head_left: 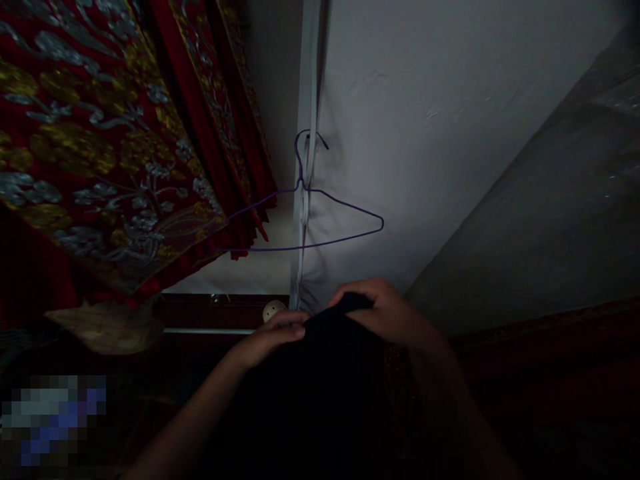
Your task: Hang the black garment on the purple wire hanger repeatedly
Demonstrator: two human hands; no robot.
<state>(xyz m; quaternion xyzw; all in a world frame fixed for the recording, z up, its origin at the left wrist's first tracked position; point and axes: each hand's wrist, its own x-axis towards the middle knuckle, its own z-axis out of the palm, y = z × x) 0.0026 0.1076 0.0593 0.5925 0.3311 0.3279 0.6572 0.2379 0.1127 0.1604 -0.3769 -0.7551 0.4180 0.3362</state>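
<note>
A dark garment [320, 380] hangs down from both my hands, so dim that its kind and folds do not show. My left hand [275, 333] pinches its upper edge, thumb on the near side. On the other end of that edge, my right hand [375, 310] grips the cloth between thumb and fingers. Above and beyond them, a thin purple wire hanger [345, 238] hangs by its hook, with no clothing on it. Neither hand touches the hanger.
White cables or pipes [313, 80] run down the pale wall [415, 120] behind the hanger. Red embroidered cloth [115, 147] hangs at the left, near the hanger's left end. A checked cloth bundle [110, 327] and a round cream object [273, 311] are lower down. Grey sheeting [550, 200] covers the right.
</note>
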